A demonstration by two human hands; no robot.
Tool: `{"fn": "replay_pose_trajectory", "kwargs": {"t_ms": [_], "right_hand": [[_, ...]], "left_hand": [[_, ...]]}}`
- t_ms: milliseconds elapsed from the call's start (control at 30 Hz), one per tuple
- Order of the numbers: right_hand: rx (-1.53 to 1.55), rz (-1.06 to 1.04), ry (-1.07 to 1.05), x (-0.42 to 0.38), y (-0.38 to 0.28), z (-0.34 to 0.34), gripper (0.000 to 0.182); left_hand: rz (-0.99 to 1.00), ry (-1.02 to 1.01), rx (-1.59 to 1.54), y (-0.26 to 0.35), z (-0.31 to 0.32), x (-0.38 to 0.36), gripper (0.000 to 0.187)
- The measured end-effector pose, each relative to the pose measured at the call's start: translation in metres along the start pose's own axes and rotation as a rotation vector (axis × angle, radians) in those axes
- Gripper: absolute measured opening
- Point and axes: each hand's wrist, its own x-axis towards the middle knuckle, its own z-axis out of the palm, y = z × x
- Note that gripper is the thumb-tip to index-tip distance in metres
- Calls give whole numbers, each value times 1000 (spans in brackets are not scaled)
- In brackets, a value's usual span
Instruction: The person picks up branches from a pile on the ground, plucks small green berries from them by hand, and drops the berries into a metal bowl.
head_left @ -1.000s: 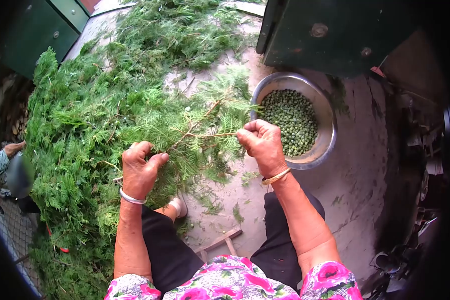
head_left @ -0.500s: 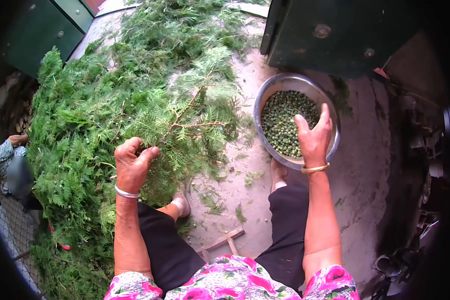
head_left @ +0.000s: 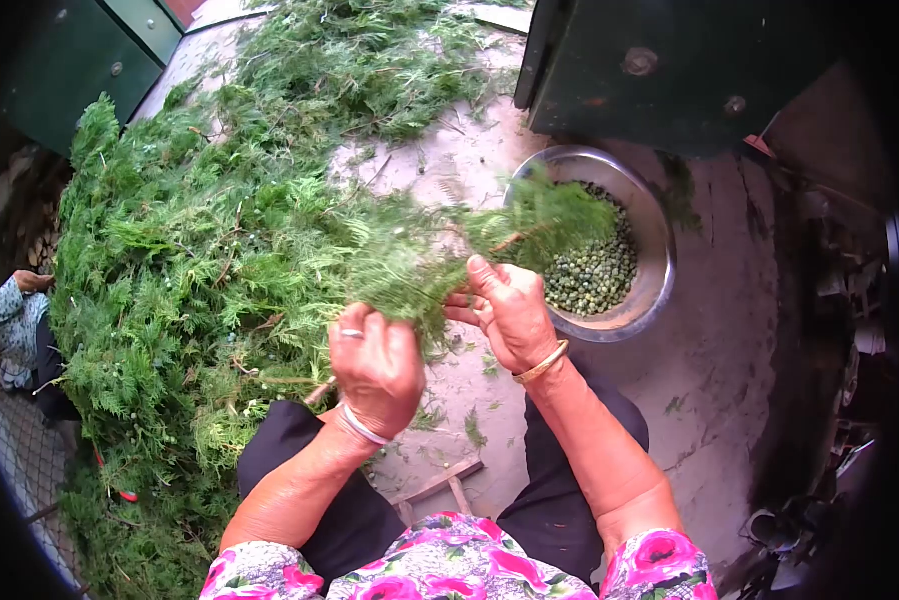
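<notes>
My left hand (head_left: 377, 368) is closed on the lower part of a leafy evergreen branch (head_left: 400, 275), whose stem sticks out below the fist. Close beside it, my right hand (head_left: 510, 312) has its thumb and fingers pressed on the same branch. The branch is blurred and its tip reaches over the left part of a metal bowl (head_left: 660, 262). Small round green berries (head_left: 595, 275) lie in the bowl, partly hidden by the foliage.
A large heap of green branches (head_left: 160, 280) spreads over the left and back of the floor. Dark green cabinets (head_left: 660, 70) stand at the back. Another person (head_left: 15, 320) is at the far left. A wooden frame piece (head_left: 445, 480) lies between my legs.
My right hand has left its place over the bowl and moved left to grasp the branch. My left hand has moved right and slightly down, and the branch now points right over the bowl.
</notes>
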Motion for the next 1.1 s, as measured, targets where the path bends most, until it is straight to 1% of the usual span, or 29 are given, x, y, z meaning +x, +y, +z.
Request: {"fn": "replay_pose_trajectory", "kwargs": {"t_ms": [67,100,133,200,233,267,333,367,400,433,467,500,533,567,600,667,700,733,800,833,933,967,1000,1067,1100], "right_hand": [[-17,11,32,1,0,-5,20],[-52,-93,66,6,3,-8,21],[-85,-197,101,9,4,-10,22],[-70,-181,135,7,-1,-11,22],[-51,-297,57,4,-1,-11,22],[-31,-414,-23,2,-2,-12,22],[-382,-668,-52,32,28,-46,24],[-238,-620,-55,21,8,-31,23],[-95,-568,-57,16,-4,-22,21],[-17,-578,4,19,-4,-20,13],[-18,-580,5,19,-5,-21,13],[-98,-603,-12,18,-6,-23,12],[-180,-620,-29,17,-6,-25,12],[-181,-614,-30,14,-5,-25,12],[-242,-544,-23,12,-5,-25,15],[-360,-406,-21,11,-3,-21,20],[-415,-418,2,14,6,-23,22],[-471,-430,26,16,15,-24,24],[-631,-386,-64,3,11,-12,25],[-825,-595,-115,1,7,-3,27],[-831,-562,-96,10,37,-13,28],[-641,-432,-137,5,36,-4,30],[-635,-431,-156,2,33,1,30],[-1135,-518,-56,-2,28,3,31],[-1088,-864,-31,-2,38,1,32]], "left_hand": [[65,0,-27,13,1,-7,23],[85,-40,-60,20,2,-13,26],[147,-39,-48,26,8,-22,21],[113,-199,-117,39,13,-37,35],[63,-290,-197,44,10,-40,46],[63,-285,-197,49,8,-42,46],[56,-333,-316,54,4,-44,57],[87,-305,-411,55,-2,-40,50],[86,-301,-410,52,-5,-37,50],[165,-272,-505,46,-8,-32,46],[245,-244,-600,39,-10,-27,42],[251,-144,-596,30,-11,-18,38],[234,-33,-658,18,-9,-6,38],[168,20,-618,5,-15,4,37],[104,73,-573,-5,-22,12,36],[-76,108,-539,-18,-24,15,33],[-35,183,-550,-27,-16,15,31],[-39,185,-541,-28,-18,16,31],[-89,193,-605,-24,-20,19,32],[-131,182,-636,-20,-21,18,32],[-25,198,-506,-20,-16,22,33],[-92,93,-430,-21,-14,22,33],[-205,19,-407,-21,-7,22,31],[-511,-292,-540,-28,-1,17,26],[-513,-256,-716,-35,7,15,19]]}}
